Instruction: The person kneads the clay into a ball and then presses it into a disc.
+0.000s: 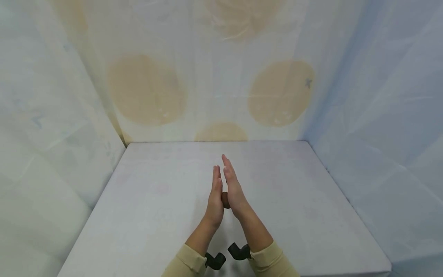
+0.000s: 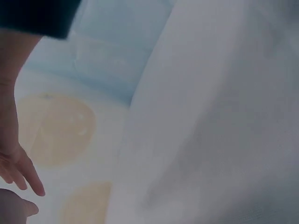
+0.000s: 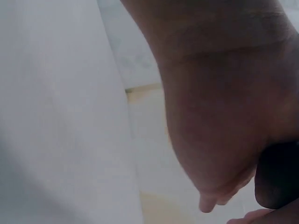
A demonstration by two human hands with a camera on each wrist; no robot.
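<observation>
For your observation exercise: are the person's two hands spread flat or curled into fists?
Spread flat. The left hand and right hand stand palm to palm, straight fingers pointing away, with a small brown object pressed between them above the table.

Your left hand (image 1: 215,200) and right hand (image 1: 234,188) stand palm to palm over the middle of the flat white table (image 1: 145,200), a small round brown object (image 1: 225,200) between them.

A pale table (image 1: 155,200) filled the lower frame; tan circles (image 1: 147,89) marked the backdrop (image 1: 214,69) above.
</observation>
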